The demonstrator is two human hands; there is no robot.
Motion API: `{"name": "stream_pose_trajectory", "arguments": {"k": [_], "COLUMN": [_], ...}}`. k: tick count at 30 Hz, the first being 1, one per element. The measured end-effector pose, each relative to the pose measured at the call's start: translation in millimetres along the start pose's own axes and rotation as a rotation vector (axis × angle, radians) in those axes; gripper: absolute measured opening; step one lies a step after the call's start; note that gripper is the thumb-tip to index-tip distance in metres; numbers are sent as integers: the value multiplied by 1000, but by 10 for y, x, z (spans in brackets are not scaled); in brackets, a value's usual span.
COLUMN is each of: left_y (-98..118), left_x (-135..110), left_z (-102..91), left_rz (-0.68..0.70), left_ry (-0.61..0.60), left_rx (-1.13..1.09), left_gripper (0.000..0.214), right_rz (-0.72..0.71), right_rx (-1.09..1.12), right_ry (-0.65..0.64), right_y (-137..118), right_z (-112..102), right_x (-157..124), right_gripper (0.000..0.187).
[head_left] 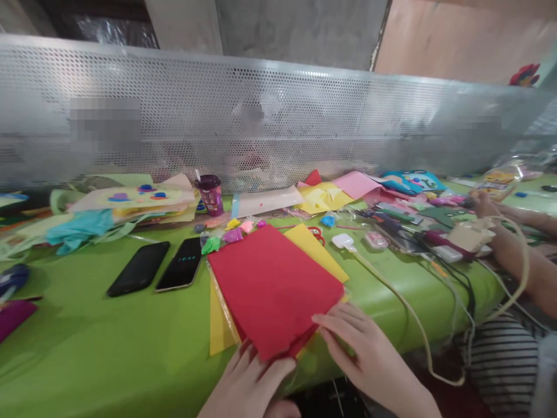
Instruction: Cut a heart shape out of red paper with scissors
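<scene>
**Red paper (274, 273) under two hands, one corner pointing at us**

We see the left hand (243, 377) bent over the paper's near corner and the right hand (354, 337) with its fingertips at the right edge. Undersides are hidden, so we cannot tell whether either hand pinches the paper or merely presses it. We judge that contact on two sides keeps the paper steady, since its near corner reaches the edge of the green table (87, 354).

The paper lies over yellow sheets (220, 325) and a clear wrapper (225, 305), slanted, probably to suit both hands. Just beyond its far edge we find small coloured lumps (234, 235) and red scissors (319, 235), seemingly within easy reach. To the left, two phones (139, 270) rest flat, apart from the paper. To the right lies a white charger (343, 241); farther off, a co-worker's hand (484, 206) is near a clear package (498, 181).
</scene>
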State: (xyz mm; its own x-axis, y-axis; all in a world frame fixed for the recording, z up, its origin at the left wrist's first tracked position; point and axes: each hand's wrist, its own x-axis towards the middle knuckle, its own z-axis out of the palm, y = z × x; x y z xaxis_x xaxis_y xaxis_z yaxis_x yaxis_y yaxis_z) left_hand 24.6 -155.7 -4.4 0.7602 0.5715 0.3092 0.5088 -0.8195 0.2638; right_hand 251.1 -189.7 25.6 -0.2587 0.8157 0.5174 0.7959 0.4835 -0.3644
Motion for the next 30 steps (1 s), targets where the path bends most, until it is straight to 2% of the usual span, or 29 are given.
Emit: {"name": "stream_pose_trajectory", "arguments": {"k": [4, 7, 9, 11, 14, 17, 20, 24, 30], "left_y": [60, 78, 91, 111, 147, 158, 140, 141, 199], "left_x": [-54, -56, -10, 57, 138, 170, 186, 242, 403], "left_z": [15, 45, 71, 101, 149, 197, 232, 253, 247], "left_rz": [-158, -232, -269, -287, -236, -176, -148, -137, -249], "left_ry": [66, 106, 98, 67, 17, 2, 33, 71, 73], "left_rx": [-142, -147, -83, -5, 115, 220, 278, 300, 290], "left_gripper": [50, 36, 30, 33, 41, 50, 51, 48, 39], "right_rz": [92, 114, 102, 112, 136, 128, 119, 143, 215], "right_rx": [-12, -1, -8, -54, -203, -349, -390, -347, -214], "right_ry": [-161, -183, -154, -90, 46, 127, 137, 88, 45], "right_y": [-49, 9, 39, 56, 80, 124, 170, 187, 185], "right_z": [22, 92, 149, 198, 235, 232, 225, 238, 285], "right_x": [-86, -160, -218, -282, -376, -448, -492, -515, -514], "right_gripper": [20, 22, 21, 21, 21, 23, 23, 28, 37]}}
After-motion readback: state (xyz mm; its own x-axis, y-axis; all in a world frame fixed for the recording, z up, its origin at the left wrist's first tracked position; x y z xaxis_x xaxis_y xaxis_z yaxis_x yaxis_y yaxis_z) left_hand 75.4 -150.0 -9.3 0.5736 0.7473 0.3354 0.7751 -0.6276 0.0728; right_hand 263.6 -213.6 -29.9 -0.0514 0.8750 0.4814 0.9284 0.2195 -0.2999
